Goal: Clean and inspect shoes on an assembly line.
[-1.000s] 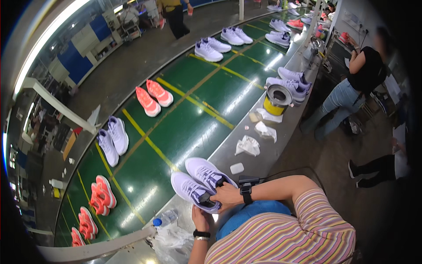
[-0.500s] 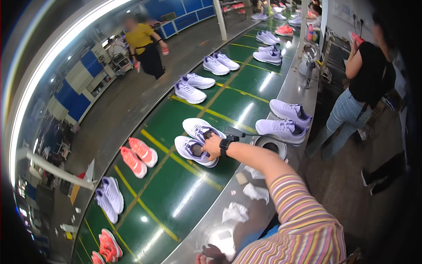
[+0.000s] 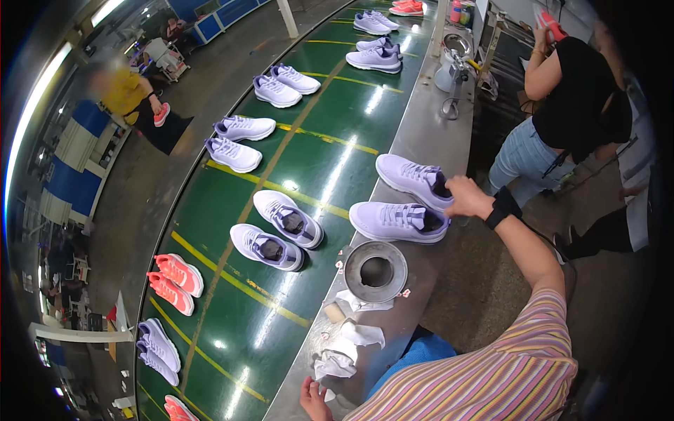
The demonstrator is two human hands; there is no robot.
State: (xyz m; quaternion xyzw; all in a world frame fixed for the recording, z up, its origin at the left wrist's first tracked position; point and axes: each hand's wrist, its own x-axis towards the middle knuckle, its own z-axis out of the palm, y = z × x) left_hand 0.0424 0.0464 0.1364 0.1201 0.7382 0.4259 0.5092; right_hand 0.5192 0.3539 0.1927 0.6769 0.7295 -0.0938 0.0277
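Observation:
My right hand [image 3: 466, 197] has its fingers and thumb closed around the heel of a lavender sneaker [image 3: 411, 177] on the metal ledge. Its mate, a second lavender sneaker [image 3: 393, 219], lies beside it, nearer to me. At the lower edge my left hand [image 3: 315, 401] is partly in view over the ledge, fingers apart and holding nothing. A pair of white sneakers with purple linings, one farther [image 3: 284, 212] and one nearer [image 3: 263, 245], stands on the green belt [image 3: 330, 242], away from both hands.
A round metal dish [image 3: 375, 271] sits on the ledge, with crumpled white cloths [image 3: 334, 363] and a tan block [image 3: 334, 313] nearby. Other lavender and coral sneakers [image 3: 172, 293] line the belt. A person in black [image 3: 583, 91] stands at right; another in yellow [image 3: 124, 93] is beyond the belt.
My right hand has left the white pair on the belt and moved right to the lavender pair on the ledge. The view has shifted; the person in yellow appears farther left and bent over.

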